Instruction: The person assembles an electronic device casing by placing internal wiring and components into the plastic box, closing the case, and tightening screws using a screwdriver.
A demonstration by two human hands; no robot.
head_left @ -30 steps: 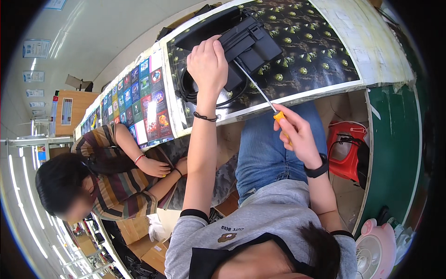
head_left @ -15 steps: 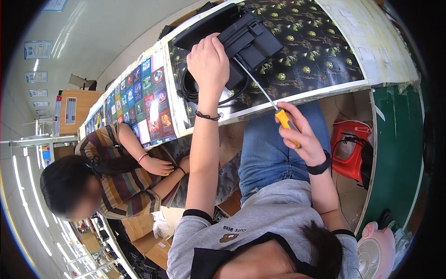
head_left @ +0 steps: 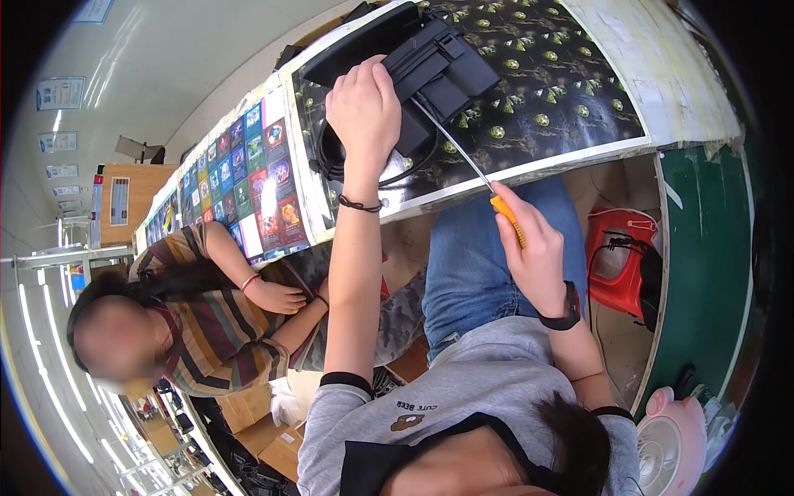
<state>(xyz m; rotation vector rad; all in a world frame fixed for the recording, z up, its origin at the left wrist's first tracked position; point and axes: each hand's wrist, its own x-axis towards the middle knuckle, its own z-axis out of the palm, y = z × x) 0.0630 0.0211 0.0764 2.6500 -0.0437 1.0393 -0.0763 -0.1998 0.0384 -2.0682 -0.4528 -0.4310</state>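
Observation:
A black device with a raised box-shaped part lies on the dark patterned table cover. My left hand rests on the device's near left edge and holds it down. My right hand grips the yellow handle of a screwdriver. Its thin metal shaft slants up and left, and the tip meets the device beside my left hand. A black cable loops under my left wrist.
A person in a striped shirt sits to my left with arms folded, by colourful cards on the table. A red stool stands to the right under the table edge. A pink fan is at the lower right.
My right hand and the screwdriver handle have shifted slightly; the tip stays at the device. My left hand keeps its hold. The person to my left has barely moved.

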